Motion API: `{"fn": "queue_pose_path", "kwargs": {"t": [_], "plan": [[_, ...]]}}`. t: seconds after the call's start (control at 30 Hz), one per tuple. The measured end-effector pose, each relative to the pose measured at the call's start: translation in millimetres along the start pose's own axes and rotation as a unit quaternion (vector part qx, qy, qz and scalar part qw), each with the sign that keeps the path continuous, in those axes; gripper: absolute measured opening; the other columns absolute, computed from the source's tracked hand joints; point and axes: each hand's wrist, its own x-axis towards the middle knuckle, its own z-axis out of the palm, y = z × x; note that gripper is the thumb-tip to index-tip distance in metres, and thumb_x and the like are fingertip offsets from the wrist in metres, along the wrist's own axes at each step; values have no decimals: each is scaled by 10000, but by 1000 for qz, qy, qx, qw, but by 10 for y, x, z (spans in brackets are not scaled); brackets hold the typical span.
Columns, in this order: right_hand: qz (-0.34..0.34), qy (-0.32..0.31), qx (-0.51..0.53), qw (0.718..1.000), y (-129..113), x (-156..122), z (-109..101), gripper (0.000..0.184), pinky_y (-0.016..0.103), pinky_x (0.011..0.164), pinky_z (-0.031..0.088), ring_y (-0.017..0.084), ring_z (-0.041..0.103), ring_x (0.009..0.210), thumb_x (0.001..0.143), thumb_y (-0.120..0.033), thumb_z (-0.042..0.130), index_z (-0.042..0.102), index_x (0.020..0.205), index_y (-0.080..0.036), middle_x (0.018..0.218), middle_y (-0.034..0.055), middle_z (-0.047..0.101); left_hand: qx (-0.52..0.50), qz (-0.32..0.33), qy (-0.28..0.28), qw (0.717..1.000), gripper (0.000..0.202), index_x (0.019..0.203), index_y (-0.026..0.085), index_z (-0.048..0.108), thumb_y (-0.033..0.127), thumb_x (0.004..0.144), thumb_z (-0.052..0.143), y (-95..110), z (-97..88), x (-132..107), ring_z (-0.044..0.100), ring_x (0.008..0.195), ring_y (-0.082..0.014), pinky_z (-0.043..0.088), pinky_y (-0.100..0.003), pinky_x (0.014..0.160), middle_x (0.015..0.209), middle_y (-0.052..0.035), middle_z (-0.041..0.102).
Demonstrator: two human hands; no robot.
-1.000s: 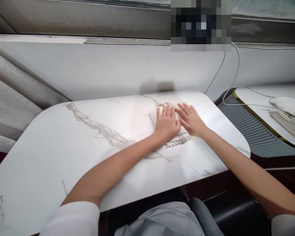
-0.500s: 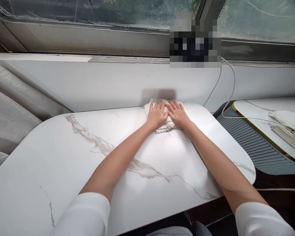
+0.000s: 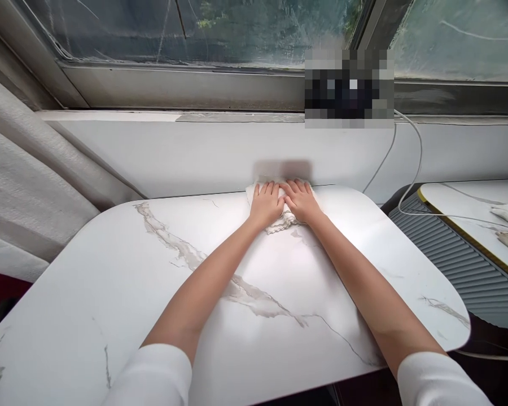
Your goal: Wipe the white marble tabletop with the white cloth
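A folded white cloth (image 3: pixel 280 224) lies at the far edge of the white marble table (image 3: pixel 152 282), against the wall. My left hand (image 3: pixel 266 204) rests flat on its left part, fingers stretched out. My right hand (image 3: pixel 300 201) lies flat beside it on the right part, fingers also out, thumbs nearly touching. Both arms reach straight across the tabletop. Most of the cloth is hidden under the palms.
A white wall (image 3: pixel 173 152) and window sill (image 3: pixel 152 115) rise just behind the table. A grey curtain (image 3: pixel 29 186) hangs at the left. White cables (image 3: pixel 406 169) run down at the right, over a ribbed grey panel (image 3: pixel 457 265) and a second marble table (image 3: pixel 469 208).
Both hands have slid the cloth away from me, from the middle right of the table to its far edge by the wall. The view has tilted up toward the window.
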Motion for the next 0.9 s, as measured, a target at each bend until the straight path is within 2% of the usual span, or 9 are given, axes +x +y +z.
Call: {"fn": "queue_pose_path", "kwargs": {"t": [0.23, 0.37, 0.47, 0.67, 0.8, 0.9], "plan": [[-32, -4, 11, 999, -237, -32, 34, 535, 519, 1162, 189, 310, 251, 1449, 982, -266, 227, 374, 1489, -179, 1573, 101, 333, 13, -31, 10, 999, 526, 1457, 83, 403, 271, 978, 287, -122, -81, -245, 322, 1439, -244, 175, -465, 1213, 1539, -128, 390], [-49, -4, 24, 999, -320, -183, 25, 534, 527, 1160, 192, 297, 218, 1469, 994, -286, 218, 358, 1502, -202, 1590, 94, 303, 18, -45, 18, 999, 519, 1458, 111, 410, 282, 982, 293, -109, -106, -440, 317, 1444, -242, 175, -464, 1211, 1544, -122, 382], [-55, -12, 33, 998, -368, -366, -8, 540, 529, 1170, 175, 303, 195, 1478, 999, -304, 216, 346, 1512, -198, 1597, 106, 284, 27, -41, 8, 999, 531, 1465, 83, 394, 290, 986, 293, -54, -146, -612, 302, 1452, -244, 164, -459, 1217, 1551, -130, 367], [-83, -14, 29, 996, -454, -912, -117, 550, 542, 1181, 158, 322, 162, 1486, 1004, -344, 239, 341, 1517, -176, 1596, 125, 278, 32, -18, -6, 999, 547, 1473, 57, 371, 306, 994, 286, 160, -264, -1133, 277, 1462, -265, 167, -487, 1217, 1559, -140, 343], [-116, -2, 31, 993, -593, -1433, -194, 559, 565, 1179, 167, 323, 122, 1493, 1008, -359, 232, 330, 1521, -162, 1596, 142, 269, 35, 11, 0, 999, 560, 1470, 33, 363, 325, 1002, 270, 307, -354, -1651, 261, 1465, -294, 198, -522, 1206, 1556, -169, 336], [-130, 22, 35, 991, -778, -1842, -256, 562, 579, 1179, 170, 315, 53, 1502, 1015, -360, 230, 271, 1544, -174, 1612, 133, 226, 36, 49, 6, 998, 564, 1462, 23, 372, 335, 1005, 266, 371, -442, -2055, 259, 1462, -316, 210, -539, 1198, 1552, -183, 337]]}}
